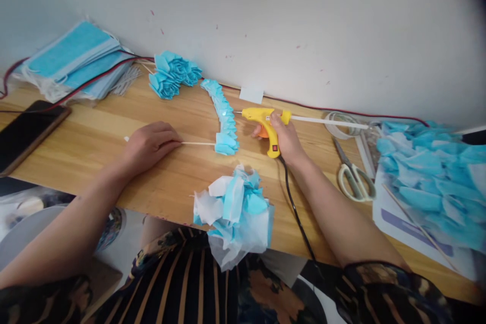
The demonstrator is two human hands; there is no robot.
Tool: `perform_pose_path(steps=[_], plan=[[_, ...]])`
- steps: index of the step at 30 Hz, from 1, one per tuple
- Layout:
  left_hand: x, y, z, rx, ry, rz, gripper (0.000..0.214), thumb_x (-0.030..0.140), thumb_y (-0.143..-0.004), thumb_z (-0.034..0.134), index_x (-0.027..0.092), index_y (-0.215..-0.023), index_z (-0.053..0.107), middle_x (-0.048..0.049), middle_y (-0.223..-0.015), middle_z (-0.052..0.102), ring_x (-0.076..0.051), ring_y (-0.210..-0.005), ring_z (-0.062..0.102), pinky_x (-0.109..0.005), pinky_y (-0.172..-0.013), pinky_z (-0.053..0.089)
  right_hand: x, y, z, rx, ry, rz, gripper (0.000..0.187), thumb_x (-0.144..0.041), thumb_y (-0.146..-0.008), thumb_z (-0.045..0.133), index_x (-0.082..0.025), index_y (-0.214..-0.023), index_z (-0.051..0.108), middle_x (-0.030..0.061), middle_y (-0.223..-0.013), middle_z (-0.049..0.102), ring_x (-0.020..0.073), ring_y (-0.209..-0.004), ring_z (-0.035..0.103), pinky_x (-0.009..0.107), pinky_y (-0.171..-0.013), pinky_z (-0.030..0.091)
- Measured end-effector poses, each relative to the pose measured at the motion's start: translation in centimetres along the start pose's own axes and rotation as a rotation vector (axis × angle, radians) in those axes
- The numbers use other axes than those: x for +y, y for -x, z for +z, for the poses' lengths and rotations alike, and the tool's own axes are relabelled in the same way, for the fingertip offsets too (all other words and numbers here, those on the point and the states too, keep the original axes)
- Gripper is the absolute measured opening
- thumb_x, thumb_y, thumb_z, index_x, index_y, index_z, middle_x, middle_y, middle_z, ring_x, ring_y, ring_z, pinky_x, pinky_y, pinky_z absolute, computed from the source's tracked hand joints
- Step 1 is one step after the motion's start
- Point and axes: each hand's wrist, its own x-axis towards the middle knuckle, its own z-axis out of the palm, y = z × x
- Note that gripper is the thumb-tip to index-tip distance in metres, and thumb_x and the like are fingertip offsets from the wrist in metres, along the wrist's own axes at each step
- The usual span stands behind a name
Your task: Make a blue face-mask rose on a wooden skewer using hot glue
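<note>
My right hand (286, 136) is wrapped round a yellow glue gun (261, 114), a long white glue stick (330, 121) jutting from its back. The metal nozzle points left at a pleated blue strip (224, 111) lying in a curve on the table. My left hand (152, 144) is closed on a thin wooden stick (199, 143), whose right end meets the folded lower end of that strip. Whether the stick is glued there I cannot tell. A bunch of finished-looking blue fabric roses (172, 73) lies behind the left hand.
Blue face masks (76, 55) and a phone (32, 131) lie at left. White-handled scissors (355, 179) and a heap of blue pieces (436, 177) are at right. Crumpled blue and white scraps (237, 212) overhang the front edge. A black cord (294, 207) hangs from the glue gun.
</note>
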Motion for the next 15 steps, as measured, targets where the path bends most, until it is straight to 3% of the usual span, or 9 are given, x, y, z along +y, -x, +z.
perform_pose_path(steps=[15], plan=[[0.62, 0.11, 0.07, 0.014, -0.029, -0.067, 0.032, 0.040, -0.106, 0.042, 0.020, -0.098, 0.066, -0.0068, -0.097, 0.074, -0.021, -0.089, 0.069, -0.030, -0.079, 0.050, 0.04, -0.05, -0.01, 0.008, -0.048, -0.004, 0.069, -0.090, -0.077, 0.057, -0.022, -0.081, 0.066, 0.0047, -0.070, 0.073, 0.0194, -0.070, 0.072, 0.030, -0.068, 0.058]])
